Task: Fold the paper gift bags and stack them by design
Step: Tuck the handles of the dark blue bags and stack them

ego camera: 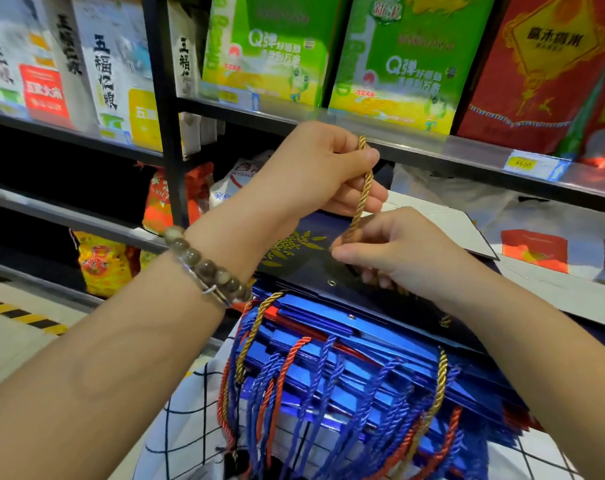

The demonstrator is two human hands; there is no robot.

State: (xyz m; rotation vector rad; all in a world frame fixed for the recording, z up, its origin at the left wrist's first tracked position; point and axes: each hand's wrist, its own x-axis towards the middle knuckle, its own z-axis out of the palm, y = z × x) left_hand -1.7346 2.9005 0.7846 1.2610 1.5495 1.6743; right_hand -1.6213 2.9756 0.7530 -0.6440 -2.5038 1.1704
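A dark navy paper gift bag [304, 261] with gold leaf print lies flat on top of a stack of shiny blue and red gift bags [346, 368]. Its gold twisted rope handle [361, 188] is stretched upward. My left hand [322, 168], with a bead bracelet on the wrist, pinches the upper end of the rope. Lower down, my right hand [394, 251] pinches the same rope close to the bag's top edge. Blue, red and gold rope handles [294, 375] hang off the front of the stack.
Black metal shelves [432, 147] stand right behind, carrying green rice boxes [398, 64], a red box [554, 64] and white boxes [114, 64]. A white flat bag [443, 223] lies behind the stack. Checked fabric [190, 427] sits below. Striped floor tape [20, 313] shows at the left.
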